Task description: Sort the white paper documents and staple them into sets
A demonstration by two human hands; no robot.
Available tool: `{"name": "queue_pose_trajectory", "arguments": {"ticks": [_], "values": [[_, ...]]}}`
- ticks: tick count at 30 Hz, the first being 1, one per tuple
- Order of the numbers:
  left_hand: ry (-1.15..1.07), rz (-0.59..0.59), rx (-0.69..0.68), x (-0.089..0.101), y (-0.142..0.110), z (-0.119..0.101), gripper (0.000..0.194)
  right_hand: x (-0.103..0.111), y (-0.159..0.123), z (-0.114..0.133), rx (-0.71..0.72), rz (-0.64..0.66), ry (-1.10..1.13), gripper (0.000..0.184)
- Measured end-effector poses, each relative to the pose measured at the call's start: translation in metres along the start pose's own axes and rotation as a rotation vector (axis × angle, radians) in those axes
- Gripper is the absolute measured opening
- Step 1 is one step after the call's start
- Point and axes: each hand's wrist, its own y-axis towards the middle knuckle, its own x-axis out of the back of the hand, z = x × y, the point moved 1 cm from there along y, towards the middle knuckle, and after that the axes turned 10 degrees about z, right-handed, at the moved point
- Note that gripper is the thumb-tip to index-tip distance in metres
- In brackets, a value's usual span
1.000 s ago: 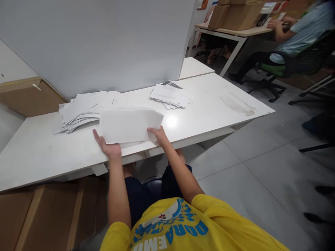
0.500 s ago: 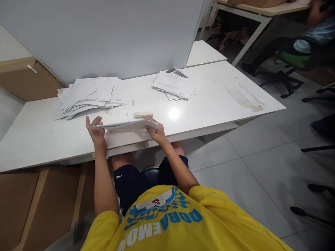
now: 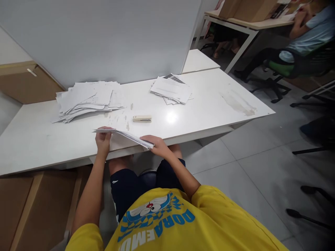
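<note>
Papers (image 3: 128,136) are grasped at opposite ends by left hand (image 3: 103,141) and right hand (image 3: 157,145), over the front of the table (image 3: 204,97), near a stapler (image 3: 142,119); straightening seems under way, and evened edges are called for.

My count at this one white desk (image 3: 204,101):
I have two hands, my left hand (image 3: 103,141) and my right hand (image 3: 157,145), and one sheaf of paper (image 3: 129,136) shared between them (its sheets overlap too tightly for me to number). On the desktop I count two more lots of paper, a left pile (image 3: 86,99) and a right pile (image 3: 171,89), plus one stapler (image 3: 142,119). Around me stand one grey partition (image 3: 110,38) and, farther off, one second table (image 3: 276,23).
</note>
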Motion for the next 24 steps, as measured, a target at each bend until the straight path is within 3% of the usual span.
{"name": "queue_pose_trajectory", "arguments": {"ticks": [3,7,10,15,20,24], "values": [[0.037,-0.050,-0.035,-0.018,-0.020,-0.010,0.037,0.006,-0.021,0.006,-0.073,-0.016,0.000,0.027],[0.005,0.091,0.146,-0.039,-0.032,-0.014,0.029,0.035,-0.056,0.002,-0.363,-0.296,0.044,0.028],[-0.112,0.234,0.192,-0.054,-0.009,-0.011,0.034,0.071,-0.071,-0.004,-0.481,-0.480,0.140,0.033],[0.006,0.243,0.066,-0.085,0.047,0.005,0.044,0.118,-0.074,-0.014,-0.511,-0.693,0.265,0.032],[0.239,0.562,-0.054,-0.103,0.062,0.025,0.049,0.121,-0.071,-0.026,-0.553,-0.776,0.365,0.032],[0.142,0.581,0.021,-0.101,0.059,0.031,0.042,0.112,-0.070,-0.033,-0.564,-0.763,0.396,0.032]]}}
